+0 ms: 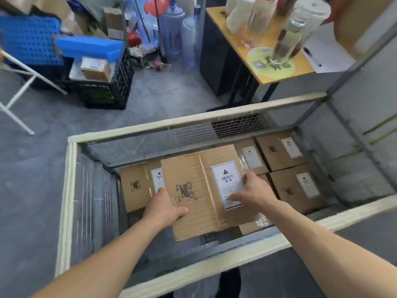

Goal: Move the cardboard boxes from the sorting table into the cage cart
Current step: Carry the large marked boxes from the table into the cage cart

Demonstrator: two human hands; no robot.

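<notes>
From my remote seat I see both arms reaching down into the cage cart (71,190), and between the hands sits the cardboard box (191,190) I am working with — it is inside the cart's frame, higher than the boxes already packed on the floor. My left hand (165,209) grips its near-left edge, thumb lying flat on the top face and the other fingers hidden below the cardboard. My right hand (252,193) grasps the right side, thumb resting on the lower part of the white HEAVY label (227,182) and fingers curled over the box's right edge. The box's top flaps are taped shut, with a printed logo on the left flap. I cannot tell whether the box rests on anything or hangs in my grip. Beneath it, a left box (134,186) lies against the cart's left wall, partly covered by the held one; to the right, a far-right box (279,152) and a near-right box (296,188) sit side by side, touching, each with its own white label. Wire mesh (236,125) lines the cart's far wall. Beyond the cart, on the grey floor, stands a black crate (107,91) with a small parcel (95,68) in it, and to the right a wooden-topped table (238,46) carries clear containers.
</notes>
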